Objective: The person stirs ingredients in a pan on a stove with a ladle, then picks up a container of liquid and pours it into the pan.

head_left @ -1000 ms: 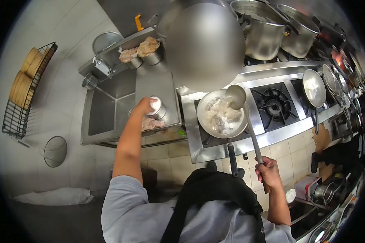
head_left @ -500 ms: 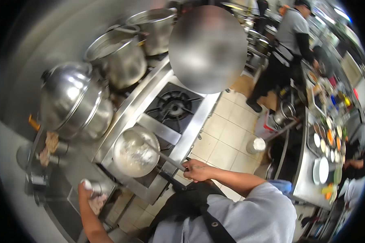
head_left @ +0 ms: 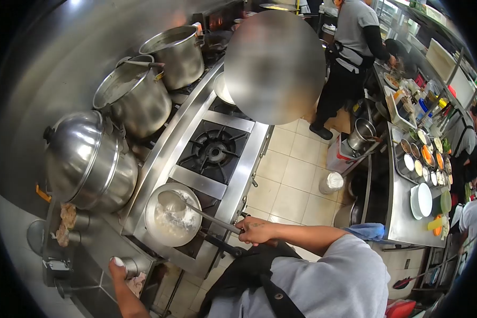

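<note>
My right hand (head_left: 255, 231) is closed round the long handle of a metal ladle (head_left: 217, 218). Its bowl rests in a round pan (head_left: 153, 228) holding a pale, whitish liquid. The pan sits on the stove's front burner, its dark handle (head_left: 221, 245) pointing toward my apron, below my right hand. At the lower left, my left hand (head_left: 117, 271) has its fingers closed at a small white thing (head_left: 117, 261), too small to name. A metal canister (head_left: 129, 266) stands right beside that hand, and a pinkish crumpled cloth (head_left: 137, 284) lies behind it.
A bare burner (head_left: 215, 151) lies beyond the pan. Along the wall stand a large domed steamer pot (head_left: 93, 159) and two tall stockpots (head_left: 135, 103) (head_left: 177, 61). Across the tiled floor (head_left: 281, 175), a counter holds ingredient containers (head_left: 426, 159); a co-worker (head_left: 350, 58) stands there.
The view has tilted, so the stove and pots appear lower. In the pan, the ladle's bowl has shifted from near the far rim toward the middle. Both hands keep their holds.
</note>
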`<state>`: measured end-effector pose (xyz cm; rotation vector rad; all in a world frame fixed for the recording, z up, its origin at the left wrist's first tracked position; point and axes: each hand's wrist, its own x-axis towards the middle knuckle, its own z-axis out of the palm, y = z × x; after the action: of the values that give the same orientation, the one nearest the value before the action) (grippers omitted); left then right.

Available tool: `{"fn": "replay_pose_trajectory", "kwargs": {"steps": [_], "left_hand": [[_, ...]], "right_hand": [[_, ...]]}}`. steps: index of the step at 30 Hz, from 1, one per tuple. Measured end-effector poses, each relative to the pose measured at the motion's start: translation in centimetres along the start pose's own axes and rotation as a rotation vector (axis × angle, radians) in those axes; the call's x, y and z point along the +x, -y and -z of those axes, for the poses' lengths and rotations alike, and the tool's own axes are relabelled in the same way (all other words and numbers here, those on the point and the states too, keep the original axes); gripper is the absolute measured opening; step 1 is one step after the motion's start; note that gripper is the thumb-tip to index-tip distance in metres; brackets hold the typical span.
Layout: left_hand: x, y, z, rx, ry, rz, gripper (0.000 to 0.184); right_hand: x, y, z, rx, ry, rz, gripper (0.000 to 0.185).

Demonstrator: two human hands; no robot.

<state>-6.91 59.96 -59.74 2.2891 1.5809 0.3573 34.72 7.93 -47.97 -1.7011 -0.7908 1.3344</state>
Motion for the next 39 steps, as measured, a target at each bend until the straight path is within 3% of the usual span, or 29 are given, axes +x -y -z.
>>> {"fn": "replay_pose_trajectory", "kwargs": {"steps": [3, 6, 9, 12, 13, 14, 15, 16, 18, 22, 24, 27, 31, 34, 39], "left_hand": [[3.2, 4.1, -2.0, -0.806, -0.001, 0.251, 0.043], [2.2, 3.8, -1.7, -0.085, -0.112, 0.09, 0.044], [3.8, 7.6, -2.1, -0.052, -0.029, 0.072, 0.037], [3.0, 7.9, -0.9, -0.29, -0.151, 0.039, 0.031], [3.2, 8.5, -0.7, -0.17, -0.199, -0.044, 0.028], [0.7, 2.4, 2.3, -0.079, -0.132, 0.073, 0.022], [1.2, 4.9, 0.8, -0.003, -0.365, -0.104, 0.017], [0.4, 1.2, 3.0, -0.141, -0.067, 0.152, 0.02], [2.2, 5.2, 2.0, -0.071, 0.047, -0.01, 0.027], [-1.4, -0.7, 4.7, -0.088, 0.186, -0.034, 0.052], [-1.9, -1.8, 5.5, 0.051, 0.29, -0.064, 0.067], [-2.7, -3.9, 6.2, 0.074, 0.323, -0.006, 0.077], [-1.5, -2.2, 4.9, 0.241, 0.28, -0.199, 0.086], [-1.7, -3.5, 5.6, 0.125, 0.404, 0.021, 0.086], [-1.0, -1.7, 4.2, 0.188, 0.325, -0.028, 0.084]], "right_hand": [[-0.2, -0.1, 0.1, -0.026, -0.008, 0.013, 0.017], [0.0, -0.5, 0.3, -0.033, -0.004, 0.041, 0.021], [0.1, -0.1, 0.4, -0.017, -0.002, 0.028, 0.02], [0.3, -0.5, 0.4, -0.102, -0.019, 0.098, 0.017], [0.3, 0.1, 0.3, -0.118, -0.02, 0.064, 0.018], [0.1, 0.9, 0.4, -0.138, -0.025, 0.031, 0.019], [0.2, 1.2, 0.4, -0.121, -0.006, 0.02, 0.019], [0.3, 1.3, 0.4, -0.101, 0.003, 0.007, 0.02], [0.3, 1.6, 0.3, -0.079, 0.012, -0.018, 0.02], [1.0, 1.0, 0.4, -0.055, 0.014, -0.037, 0.014], [1.0, 1.3, 0.3, -0.051, 0.017, -0.028, 0.016], [1.3, 1.2, 0.4, -0.121, 0.006, -0.01, 0.016], [1.5, 1.0, 0.2, -0.061, -0.023, -0.059, 0.012], [1.0, 1.9, 0.0, 0.007, -0.034, -0.104, 0.012], [1.2, 1.8, -0.3, 0.035, -0.055, -0.115, 0.019]]}}
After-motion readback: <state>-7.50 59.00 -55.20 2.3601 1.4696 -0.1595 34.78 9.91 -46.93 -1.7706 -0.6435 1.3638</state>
